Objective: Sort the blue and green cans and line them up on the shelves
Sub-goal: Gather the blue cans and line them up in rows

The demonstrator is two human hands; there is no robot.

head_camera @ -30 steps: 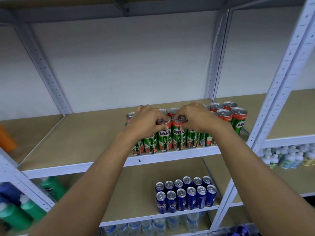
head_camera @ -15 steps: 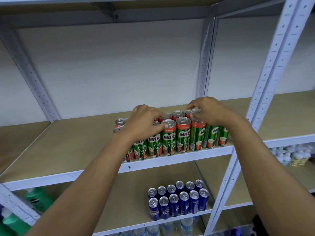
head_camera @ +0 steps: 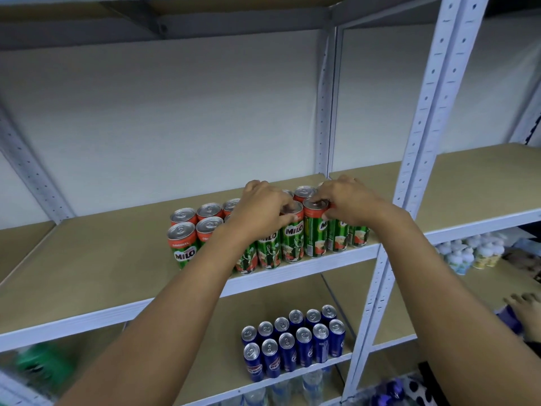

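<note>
We had both hands up on the green cans (head_camera: 292,238): left hand (head_camera: 263,209) w/ fingers curled over the rim of a front-row can, right hand (head_camera: 348,202) pinching the top of the next can (head_camera: 314,230) just beside it, prob. to nudge the pair flush w/ the row at the shelf (head_camera: 87,288) edge. The blue cans (head_camera: 294,341) stood well below our hands, already in two neat rows, so we judged the sorting nearly done.
</note>
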